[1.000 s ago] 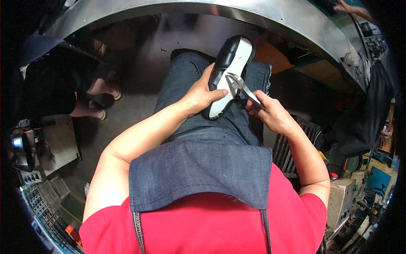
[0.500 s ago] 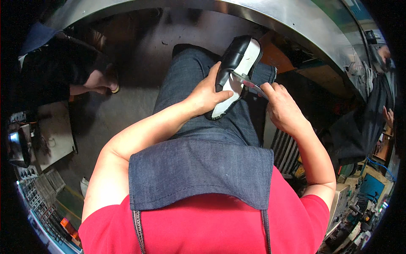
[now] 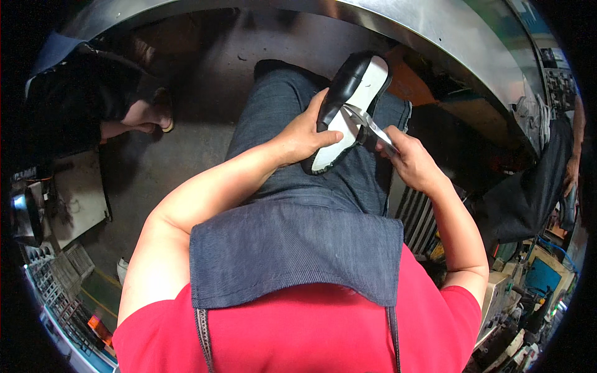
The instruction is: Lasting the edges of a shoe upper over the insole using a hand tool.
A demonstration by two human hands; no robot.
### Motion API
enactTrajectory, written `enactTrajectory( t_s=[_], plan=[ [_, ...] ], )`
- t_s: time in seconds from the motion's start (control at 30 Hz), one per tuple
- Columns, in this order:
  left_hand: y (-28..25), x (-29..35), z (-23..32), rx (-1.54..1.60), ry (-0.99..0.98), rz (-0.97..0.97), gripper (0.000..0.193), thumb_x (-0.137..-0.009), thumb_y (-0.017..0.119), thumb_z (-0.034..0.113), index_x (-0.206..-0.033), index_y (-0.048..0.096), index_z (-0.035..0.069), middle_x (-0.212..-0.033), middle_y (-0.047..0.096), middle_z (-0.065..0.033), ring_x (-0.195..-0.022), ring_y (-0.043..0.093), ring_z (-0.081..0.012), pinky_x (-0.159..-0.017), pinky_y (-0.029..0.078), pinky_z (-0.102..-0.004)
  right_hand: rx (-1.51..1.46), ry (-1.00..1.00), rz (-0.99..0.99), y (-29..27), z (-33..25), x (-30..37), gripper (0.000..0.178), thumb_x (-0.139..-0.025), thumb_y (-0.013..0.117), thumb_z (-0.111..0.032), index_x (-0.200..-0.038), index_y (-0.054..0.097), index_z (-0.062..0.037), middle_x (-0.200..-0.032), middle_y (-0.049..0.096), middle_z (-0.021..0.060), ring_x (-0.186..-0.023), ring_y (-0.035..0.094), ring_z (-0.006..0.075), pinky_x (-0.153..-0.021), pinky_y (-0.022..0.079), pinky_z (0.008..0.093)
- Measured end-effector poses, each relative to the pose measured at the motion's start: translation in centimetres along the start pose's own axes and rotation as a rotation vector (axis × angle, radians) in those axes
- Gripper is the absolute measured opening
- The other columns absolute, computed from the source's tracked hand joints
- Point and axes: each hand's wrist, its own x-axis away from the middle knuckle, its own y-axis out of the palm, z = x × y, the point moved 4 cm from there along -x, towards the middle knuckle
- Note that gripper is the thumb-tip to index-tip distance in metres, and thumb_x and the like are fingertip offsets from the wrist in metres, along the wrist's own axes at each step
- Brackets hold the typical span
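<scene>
A black leather shoe lies over my thighs, its white underside facing up. My left hand is closed around its near-left side, thumb pressed on the white underside and fingers wrapped along the black upper. In my right hand I grip metal pincers by the handles. Their head touches the white underside near the middle of the shoe, by the edge of the upper. Whether the jaws pinch anything is too small to tell.
A curved metal bench edge runs across the far side. At far left, another person's foot rests on the floor. A person's arm shows at far right, beside dark cloth. Machinery stands at lower right, a wire rack at lower left.
My right hand has turned, and the pincers now show their silvery handles at a steeper slant. Their head stays near the shoe's middle. My left hand keeps its grip.
</scene>
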Motion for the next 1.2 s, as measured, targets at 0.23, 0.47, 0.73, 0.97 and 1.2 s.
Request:
enactTrajectory(
  t_s=[0.23,0.47,0.73,0.97,1.2],
  plan=[
    [0.0,0.0,0.4,-0.145,0.014,0.01,0.093,-0.083,0.071,0.017,-0.15,0.009,0.003,-0.143,0.038,-0.0246,-0.134,0.039,-0.0343,-0.111,0.031,-0.0384,0.555,-0.088,0.093,-0.9,-2.9,0.2,0.028,-0.075,0.046,0.007,-0.102,0.049,0.0001,-0.095,0.056,0.0229,-0.095,0.058,0.0403,-0.082,0.045,0.0484],
    [0.1,-0.1,0.5,-0.074,0.05,-0.016,0.093,-0.082,0.071,0.018,-0.151,0.009,0.003,-0.14,0.041,-0.0247,-0.132,0.042,-0.0325,-0.11,0.032,-0.0369,0.205,-0.06,0.076,0.9,1.4,0.0,0.017,-0.077,0.048,0.01,-0.089,0.044,-0.0015,-0.074,0.059,0.0178,-0.076,0.062,0.0392,-0.066,0.048,0.0425],
    [0.1,-0.5,0.0,0.067,0.017,-0.11,0.097,-0.085,0.072,0.028,-0.151,0.006,0.0,-0.143,0.038,-0.0259,-0.134,0.039,-0.0302,-0.111,0.03,-0.0351,0.227,0.084,0.087,1.9,2.0,0.8,0.01,-0.084,0.051,-0.002,-0.09,0.043,-0.0012,-0.079,0.059,0.0241,-0.081,0.06,0.0458,-0.066,0.046,0.0498],
    [0.5,-3.3,1.2,0.119,-0.272,-0.026,0.088,-0.092,0.06,0.038,-0.15,0.009,-0.005,-0.142,0.038,-0.0325,-0.131,0.044,-0.0334,-0.107,0.035,-0.0338,0.266,0.063,0.113,2.4,2.2,1.3,0.012,-0.082,0.051,0.002,-0.091,0.044,-0.0013,-0.082,0.057,0.0226,-0.081,0.057,0.0455,-0.068,0.045,0.0485],
    [0.4,-3.9,0.1,0.096,-0.179,0.017,0.084,-0.091,0.061,0.031,-0.15,0.012,-0.004,-0.136,0.046,-0.0301,-0.122,0.052,-0.0316,-0.102,0.04,-0.0337,0.072,0.016,0.203,1.7,1.3,3.5,0.018,-0.078,0.053,0.009,-0.092,0.047,-0.001,-0.083,0.055,0.018,-0.082,0.057,0.0392,-0.073,0.046,0.0423]
  ],
)
